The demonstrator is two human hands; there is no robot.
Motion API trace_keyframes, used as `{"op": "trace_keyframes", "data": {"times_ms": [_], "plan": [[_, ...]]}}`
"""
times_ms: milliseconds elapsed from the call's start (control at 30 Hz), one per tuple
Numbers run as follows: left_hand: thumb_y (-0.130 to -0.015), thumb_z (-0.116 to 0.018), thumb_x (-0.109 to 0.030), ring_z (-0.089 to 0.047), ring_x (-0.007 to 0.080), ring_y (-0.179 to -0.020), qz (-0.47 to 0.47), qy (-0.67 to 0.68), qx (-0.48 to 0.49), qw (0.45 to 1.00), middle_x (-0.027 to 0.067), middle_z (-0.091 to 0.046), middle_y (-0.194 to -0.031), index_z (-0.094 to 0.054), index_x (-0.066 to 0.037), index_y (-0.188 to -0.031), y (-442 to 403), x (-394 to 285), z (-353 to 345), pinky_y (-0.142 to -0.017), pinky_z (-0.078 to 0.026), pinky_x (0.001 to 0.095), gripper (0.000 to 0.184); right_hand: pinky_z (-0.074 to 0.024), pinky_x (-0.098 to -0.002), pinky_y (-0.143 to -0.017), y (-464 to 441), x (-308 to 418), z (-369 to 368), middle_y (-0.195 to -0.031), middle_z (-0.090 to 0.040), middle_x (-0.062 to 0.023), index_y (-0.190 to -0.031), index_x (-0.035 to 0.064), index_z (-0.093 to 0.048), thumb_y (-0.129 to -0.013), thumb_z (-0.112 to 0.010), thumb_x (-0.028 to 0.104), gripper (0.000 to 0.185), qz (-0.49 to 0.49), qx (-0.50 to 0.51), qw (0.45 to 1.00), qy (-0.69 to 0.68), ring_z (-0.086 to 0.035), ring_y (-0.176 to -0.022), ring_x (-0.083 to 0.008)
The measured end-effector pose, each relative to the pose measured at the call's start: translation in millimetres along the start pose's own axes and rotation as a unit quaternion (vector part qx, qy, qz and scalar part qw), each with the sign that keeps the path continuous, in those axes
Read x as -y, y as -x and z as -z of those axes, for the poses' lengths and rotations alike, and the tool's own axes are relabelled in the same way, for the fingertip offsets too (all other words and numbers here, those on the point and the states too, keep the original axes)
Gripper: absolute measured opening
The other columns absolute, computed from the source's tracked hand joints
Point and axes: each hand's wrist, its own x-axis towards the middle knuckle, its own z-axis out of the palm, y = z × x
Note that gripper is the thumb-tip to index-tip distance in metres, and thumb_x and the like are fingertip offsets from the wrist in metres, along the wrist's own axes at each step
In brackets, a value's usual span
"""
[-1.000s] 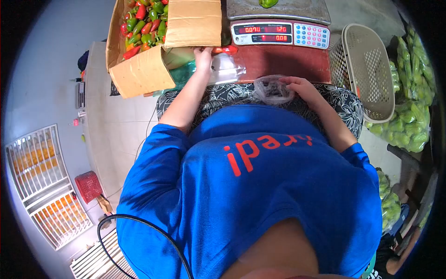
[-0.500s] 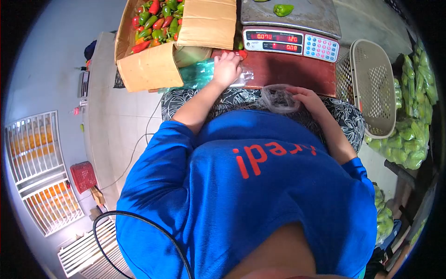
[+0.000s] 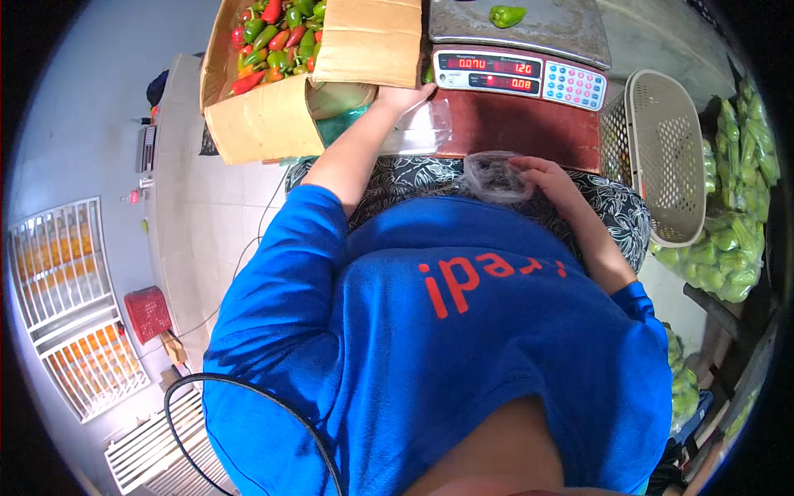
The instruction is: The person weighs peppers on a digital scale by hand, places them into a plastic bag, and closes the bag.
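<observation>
Now, left hand (image 3: pixel 404 98) beside cardboard flap (image 3: pixel 370 41), grip impossible to tell, right hand (image 3: pixel 542 175) pinching clear bag (image 3: pixel 495 188)

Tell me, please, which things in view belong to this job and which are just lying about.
Probably in use: red and green peppers; brown cardboard box; grey metal digital scale; clear plastic bag in the right hand.

Seemingly lying about: beige perforated plastic basket; red plastic crate; bagged green vegetables.
</observation>
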Motion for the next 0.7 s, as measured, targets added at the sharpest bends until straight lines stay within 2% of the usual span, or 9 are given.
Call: {"op": "trace_keyframes", "data": {"times_ms": [67, 167, 300, 433, 467, 500, 567, 600, 700], "plan": [[-0.074, -0.065, -0.042, -0.045, 0.0364, -0.120, 0.021, 0.008, 0.118, 0.993, 0.0190, -0.048, -0.127, -0.045, -0.011, -0.126, -8.2, 4.1, -7.5, -0.101, -0.036, 0.0451, 0.064, -0.0427, -0.0257, -0.090, -1.6, -3.0, 3.1, -0.113, -0.062, -0.0076, -0.123, -0.0022, -0.055, -0.084, -0.051, 0.007, 0.041, -0.004, -0.001, 1.000, -0.002, -0.057, -0.100, -0.0136], [-0.074, -0.068, -0.037, -0.048, 0.0379, -0.115, -0.031, -0.022, 0.070, 0.997, 0.0218, -0.053, -0.120, -0.046, -0.003, -0.125, -12.7, 23.9, -33.3, -0.098, -0.038, 0.0441, 0.065, -0.0443, -0.0258, -0.086, -4.3, -10.8, 7.9, -0.108, -0.064, -0.0071, -0.122, -0.0022, -0.056, -0.082, -0.052, 0.007, 0.041, -0.016, -0.012, 1.000, -0.008, -0.058, -0.095, -0.0133], [-0.077, -0.069, -0.034, -0.049, 0.0372, -0.114, 0.019, -0.040, -0.027, 0.999, 0.0218, -0.053, -0.121, -0.051, -0.005, -0.124, -0.5, 21.8, -22.5, -0.097, -0.040, 0.0430, 0.058, -0.0440, -0.0264, -0.087, 2.4, 0.1, 2.5, -0.108, -0.064, -0.0079, -0.123, -0.0021, -0.055, -0.082, -0.052, 0.008, 0.042, -0.007, -0.028, 1.000, -0.008, -0.058, -0.096, -0.0142], [-0.084, -0.064, -0.034, -0.059, 0.0333, -0.103, 0.092, 0.147, -0.034, 0.984, 0.0192, -0.062, -0.107, -0.052, -0.004, -0.122, 27.4, -11.0, 18.6, -0.089, -0.046, 0.0424, 0.050, -0.0424, -0.0262, -0.091, -1.0, -7.8, 7.1, -0.114, -0.062, -0.0081, -0.122, -0.0035, -0.055, -0.084, -0.050, 0.007, 0.040, -0.010, -0.016, 1.000, 0.005, -0.056, -0.101, -0.0137], [-0.090, -0.053, -0.039, -0.064, 0.0270, -0.082, 0.166, 0.338, -0.036, 0.926, 0.0138, -0.067, -0.095, -0.055, -0.003, -0.117, 39.8, -8.3, 0.8, -0.074, -0.051, 0.0360, 0.045, -0.0424, -0.0263, -0.091, -1.7, -7.8, 6.7, -0.114, -0.062, -0.0083, -0.122, -0.0036, -0.055, -0.084, -0.050, 0.007, 0.040, -0.009, -0.015, 1.000, -0.003, -0.056, -0.102, -0.0141], [-0.091, -0.051, -0.043, -0.064, 0.0244, -0.080, 0.242, 0.497, 0.024, 0.833, 0.0136, -0.067, -0.093, -0.056, -0.002, -0.114, 44.5, -15.0, 6.9, -0.072, -0.051, 0.0337, 0.047, -0.0423, -0.0264, -0.091, -1.2, -4.9, 4.7, -0.114, -0.062, -0.0086, -0.122, -0.0037, -0.055, -0.083, -0.050, 0.007, 0.040, -0.009, -0.013, 1.000, -0.012, -0.057, -0.102, -0.0144], [-0.092, -0.046, -0.049, -0.064, 0.0194, -0.078, 0.364, 0.744, 0.139, 0.543, 0.0133, -0.066, -0.090, -0.056, 0.000, -0.107, 55.5, -38.1, 34.3, -0.068, -0.051, 0.0290, 0.052, -0.0424, -0.0266, -0.091, 0.8, 1.5, 0.3, -0.114, -0.062, -0.0089, -0.121, -0.0037, -0.056, -0.083, -0.050, 0.007, 0.040, -0.009, -0.014, 1.000, -0.011, -0.057, -0.102, -0.0149], [-0.092, -0.041, -0.054, -0.058, 0.0157, -0.068, 0.401, 0.755, 0.159, 0.494, 0.0088, -0.063, -0.079, -0.056, -0.003, -0.102, 55.6, -49.0, 41.4, -0.063, -0.047, 0.0279, 0.055, -0.0425, -0.0267, -0.091, 1.8, 5.4, -1.7, -0.114, -0.062, -0.0089, -0.121, -0.0036, -0.056, -0.083, -0.050, 0.007, 0.041, -0.010, -0.016, 1.000, -0.002, -0.057, -0.102, -0.0150], [-0.091, -0.043, -0.055, -0.049, 0.0141, -0.060, 0.318, 0.860, 0.231, 0.325, 0.0030, -0.053, -0.068, -0.056, -0.002, -0.100, 56.1, -65.9, 50.8, -0.060, -0.043, 0.0282, 0.055, -0.0431, -0.0267, -0.090, -1.4, 2.0, -1.0, -0.113, -0.062, -0.0091, -0.121, -0.0034, -0.056, -0.082, -0.051, 0.007, 0.041, -0.005, -0.022, 0.999, 0.032, -0.057, -0.101, -0.0152]]}}
